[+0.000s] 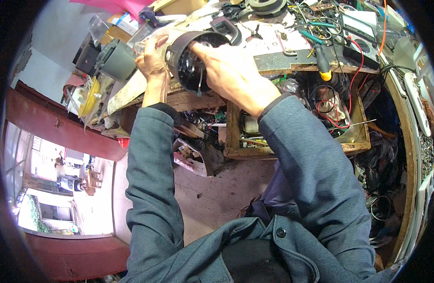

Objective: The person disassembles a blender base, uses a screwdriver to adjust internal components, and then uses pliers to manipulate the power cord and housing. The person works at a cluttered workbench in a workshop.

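Observation:
A black cylindrical housing (174, 59) is tilted with its open end toward me, dark internal parts and a short pale lead (199, 82) showing. My left hand (152, 61) is at its left side, fingers curled against it. My right hand (229, 75) reaches in from the right, index finger inside the opening and other fingers bent; what its fingertips grip is hidden. Behind the housing a black handle-shaped part (233, 30) lies on the bench.
The cluttered bench (283, 61) bears pliers (306, 35), a yellow-black screwdriver (323, 66), a meter (363, 54), wires and a grey container (115, 59). An open wooden drawer (254, 152) of cables sits below. A cardboard box (198, 162) is under the bench; a doorway (104, 188) opens at left.

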Tool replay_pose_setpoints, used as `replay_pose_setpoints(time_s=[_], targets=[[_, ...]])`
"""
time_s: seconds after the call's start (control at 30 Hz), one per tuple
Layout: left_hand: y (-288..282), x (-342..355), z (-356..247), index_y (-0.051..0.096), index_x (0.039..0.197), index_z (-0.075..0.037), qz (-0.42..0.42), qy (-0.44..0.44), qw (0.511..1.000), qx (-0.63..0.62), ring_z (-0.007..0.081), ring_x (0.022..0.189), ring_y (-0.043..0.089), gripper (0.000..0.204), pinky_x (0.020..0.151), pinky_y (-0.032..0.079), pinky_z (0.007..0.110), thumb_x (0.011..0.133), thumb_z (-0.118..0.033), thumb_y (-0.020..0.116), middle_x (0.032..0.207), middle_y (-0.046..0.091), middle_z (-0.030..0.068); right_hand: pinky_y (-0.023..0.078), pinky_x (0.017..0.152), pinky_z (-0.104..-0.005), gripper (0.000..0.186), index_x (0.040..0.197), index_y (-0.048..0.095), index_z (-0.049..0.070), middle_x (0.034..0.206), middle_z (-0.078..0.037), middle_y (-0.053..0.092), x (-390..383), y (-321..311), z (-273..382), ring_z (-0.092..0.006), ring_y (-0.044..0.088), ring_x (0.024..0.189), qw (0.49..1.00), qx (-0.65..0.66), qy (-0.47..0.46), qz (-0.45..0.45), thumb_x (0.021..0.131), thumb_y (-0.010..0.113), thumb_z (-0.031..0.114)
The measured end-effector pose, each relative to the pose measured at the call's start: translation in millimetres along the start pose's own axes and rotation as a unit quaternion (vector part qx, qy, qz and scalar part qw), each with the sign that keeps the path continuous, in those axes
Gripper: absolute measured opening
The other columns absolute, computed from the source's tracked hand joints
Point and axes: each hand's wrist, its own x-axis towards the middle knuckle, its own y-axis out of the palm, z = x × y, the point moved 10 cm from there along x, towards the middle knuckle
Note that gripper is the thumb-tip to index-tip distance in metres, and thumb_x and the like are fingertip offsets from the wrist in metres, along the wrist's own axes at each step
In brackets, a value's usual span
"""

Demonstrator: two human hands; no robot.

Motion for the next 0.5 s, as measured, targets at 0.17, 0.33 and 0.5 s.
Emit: replay_pose_setpoints(time_s=[0.17,0.33,0.5], targets=[[0,0,-4,0.075,0.095,0.014,0.000,0.010,1.000,-0.003,0.0272,0.110,0.069,0.034,0.106,0.048,0.035,0.090,-0.016,0.061,0.111,0.076,0.0209,0.056,0.064,-0.0495,0.049,0.135,0.057,0.013,0.082,-0.021,0.072,0,-1,3,-0.0395,0.072,0.075,1.000,-0.008,0.006,0.022,0.086,0.060,0.005],[-1,0,1,0.074,0.101,0.015,0.008,-0.003,1.000,-0.015,0.0279,0.113,0.068,0.036,0.107,0.048,0.035,0.089,-0.017,0.063,0.113,0.075,0.0210,0.056,0.065,-0.0494,0.051,0.135,0.055,0.013,0.080,-0.020,0.072,1,-4,6,-0.0396,0.072,0.074,0.999,-0.024,0.007,0.043,0.085,0.062,0.005],[-18,6,14,0.074,0.105,0.009,0.011,-0.011,0.999,-0.041,0.0250,0.103,0.072,0.031,0.099,0.052,0.035,0.092,-0.017,0.065,0.104,0.077,0.0173,0.057,0.066,-0.0478,0.047,0.131,0.057,0.013,0.090,-0.018,0.067,-30,-26,26,-0.0378,0.069,0.081,0.999,0.019,0.042,-0.015,0.086,0.064,0.006]])
